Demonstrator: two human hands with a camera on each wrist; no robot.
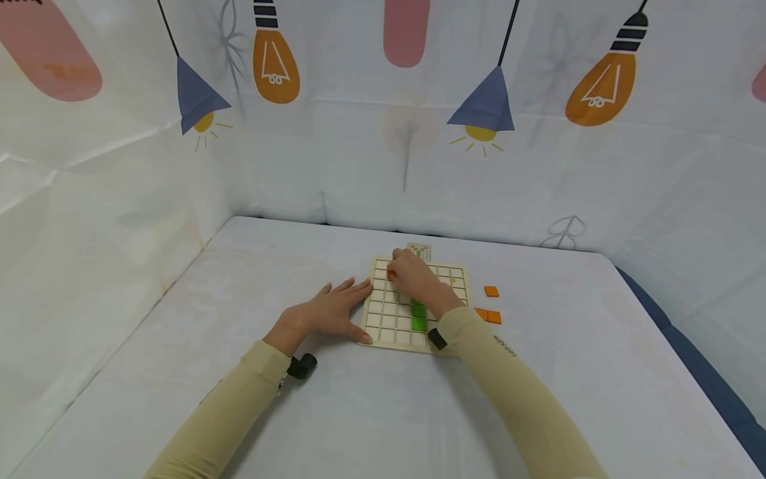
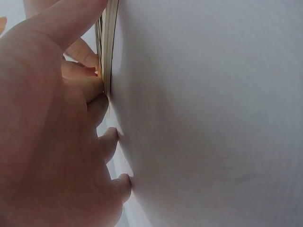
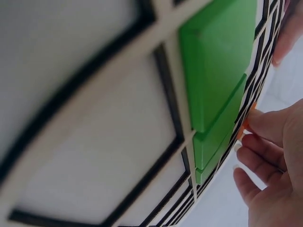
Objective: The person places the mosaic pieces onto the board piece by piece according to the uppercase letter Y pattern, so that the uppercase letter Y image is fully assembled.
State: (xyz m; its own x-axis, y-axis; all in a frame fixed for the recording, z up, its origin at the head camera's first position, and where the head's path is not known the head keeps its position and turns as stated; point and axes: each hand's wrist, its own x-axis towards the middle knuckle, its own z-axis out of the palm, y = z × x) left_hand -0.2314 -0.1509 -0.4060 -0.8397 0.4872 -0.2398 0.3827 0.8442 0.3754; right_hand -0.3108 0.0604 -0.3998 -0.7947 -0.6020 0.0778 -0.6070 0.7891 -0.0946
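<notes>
A square wooden grid board (image 1: 389, 321) lies on the table, with green tiles (image 1: 419, 316) standing in one of its columns. My right hand (image 1: 417, 276) reaches over the board's upper left part and pinches an orange tile (image 3: 243, 128) between thumb and fingers, right at the grid. My left hand (image 1: 335, 309) rests along the board's left edge, fingers spread, the thumb near the lower left corner. In the left wrist view its fingertips touch the board's side (image 2: 110, 42) and the table. Part of the grid is hidden under the right hand and forearm.
One loose orange tile (image 1: 491, 291) lies to the right of the board, with two more orange tiles (image 1: 493, 317) below it, partly behind the right sleeve. A small card with a grid pattern (image 1: 421, 251) lies beyond the board's far edge. A patterned white curtain (image 1: 371, 166) hangs behind the table.
</notes>
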